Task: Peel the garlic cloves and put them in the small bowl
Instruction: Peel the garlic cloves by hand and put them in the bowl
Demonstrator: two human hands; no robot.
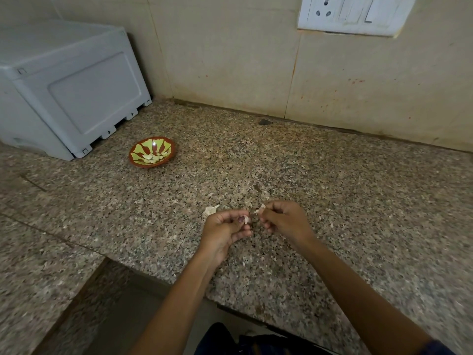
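Garlic clove (246, 219) sits pinched between thumb and fingertips of your left hand (225, 230), held just above the granite counter (332, 201). Your right hand (280, 221) has its fingers curled, nipping a flake of papery skin (261, 208) at 1 o'clock from the clove. Judgement: peeling is under way. Keep the left pinch firm near the root end and pull the skin away in one strip, not in crumbs. Turn the clove between pulls; check for film left on it. A loose husk (211, 210) lies on the counter at 10 o'clock from the left hand. Small bowl (152, 152), red and green, stands well apart at 10 o'clock, pale peeled cloves already inside.
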